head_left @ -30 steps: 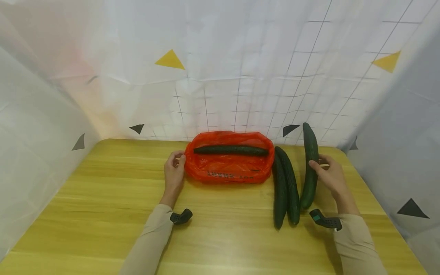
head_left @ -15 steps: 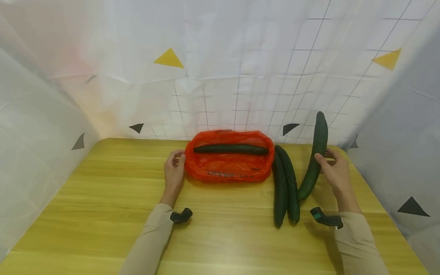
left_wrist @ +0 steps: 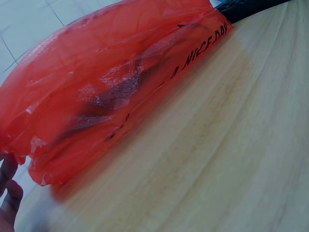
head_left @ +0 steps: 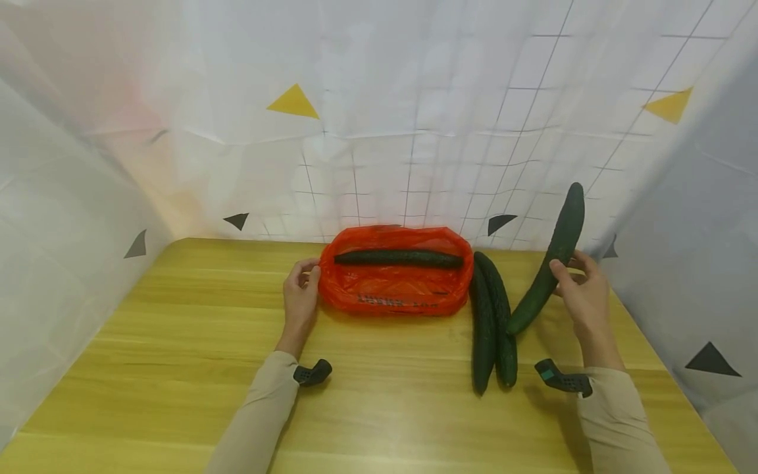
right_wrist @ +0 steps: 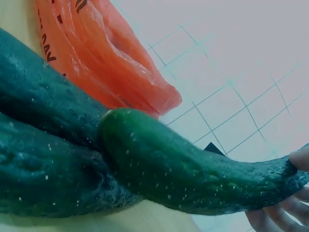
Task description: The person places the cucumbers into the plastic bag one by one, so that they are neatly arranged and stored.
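A red plastic bag [head_left: 393, 303] with black print lies with its mouth spread wide, and one cucumber [head_left: 398, 258] rests lengthwise inside it. My left hand [head_left: 301, 296] is at the bag's left end, thumb and curled fingers pinching its edge; the left wrist view shows the fingertips [left_wrist: 10, 193] right at the red film. My right hand [head_left: 583, 296] grips another cucumber [head_left: 547, 266] around its middle, tilted with the upper end leaning right. Its lower end overlaps the nearer of two cucumbers, a left one [head_left: 482, 329] and a right one [head_left: 500, 309], lying side by side right of the bag.
The wooden table [head_left: 177, 342] extends around the bag, with its back edge close behind it. A white sheet wall [head_left: 367, 164] with grid lines and yellow and black patches stands behind, and sheets hang at both sides.
My right hand has moved right and slightly up with the cucumber, whose upper end has swung rightward and lower end leftward over the neighbouring cucumbers. The left hand and bag have stayed put.
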`<act>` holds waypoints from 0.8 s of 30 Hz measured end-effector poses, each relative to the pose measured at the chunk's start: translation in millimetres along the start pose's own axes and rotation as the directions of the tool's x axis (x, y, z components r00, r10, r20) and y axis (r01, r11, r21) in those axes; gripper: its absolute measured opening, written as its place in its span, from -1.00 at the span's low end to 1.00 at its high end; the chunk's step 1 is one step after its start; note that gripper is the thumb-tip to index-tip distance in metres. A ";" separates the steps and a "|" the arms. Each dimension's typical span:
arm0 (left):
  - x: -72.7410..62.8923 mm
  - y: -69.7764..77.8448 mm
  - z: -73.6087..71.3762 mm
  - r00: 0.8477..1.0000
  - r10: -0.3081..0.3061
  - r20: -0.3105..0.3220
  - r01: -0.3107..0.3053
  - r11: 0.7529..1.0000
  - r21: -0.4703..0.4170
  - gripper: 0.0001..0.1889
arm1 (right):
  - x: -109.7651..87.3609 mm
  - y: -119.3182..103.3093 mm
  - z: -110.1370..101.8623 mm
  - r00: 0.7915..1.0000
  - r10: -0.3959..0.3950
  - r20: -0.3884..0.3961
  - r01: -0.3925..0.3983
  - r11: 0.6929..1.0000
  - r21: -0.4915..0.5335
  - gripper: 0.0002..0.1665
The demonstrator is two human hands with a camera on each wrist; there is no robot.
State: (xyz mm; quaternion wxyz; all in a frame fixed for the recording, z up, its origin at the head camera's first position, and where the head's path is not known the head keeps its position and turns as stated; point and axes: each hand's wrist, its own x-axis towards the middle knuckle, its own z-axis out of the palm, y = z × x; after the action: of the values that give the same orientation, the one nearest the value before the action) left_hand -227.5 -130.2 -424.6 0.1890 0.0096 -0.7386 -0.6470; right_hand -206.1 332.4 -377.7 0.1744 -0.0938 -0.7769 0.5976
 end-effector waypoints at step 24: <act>0.4 1.1 -0.2 1.000 0.006 0.004 -0.006 1.000 0.019 -0.74 | -8.9 -23.8 17.0 0.988 -0.091 -0.126 0.119 0.963 0.243 -0.33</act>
State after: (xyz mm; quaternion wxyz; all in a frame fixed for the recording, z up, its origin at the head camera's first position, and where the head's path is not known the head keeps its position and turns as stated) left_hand -227.6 -130.3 -423.4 0.1892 0.0079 -0.7452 -0.6394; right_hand -203.0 307.6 -360.1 0.2603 -0.0636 -0.6882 0.6743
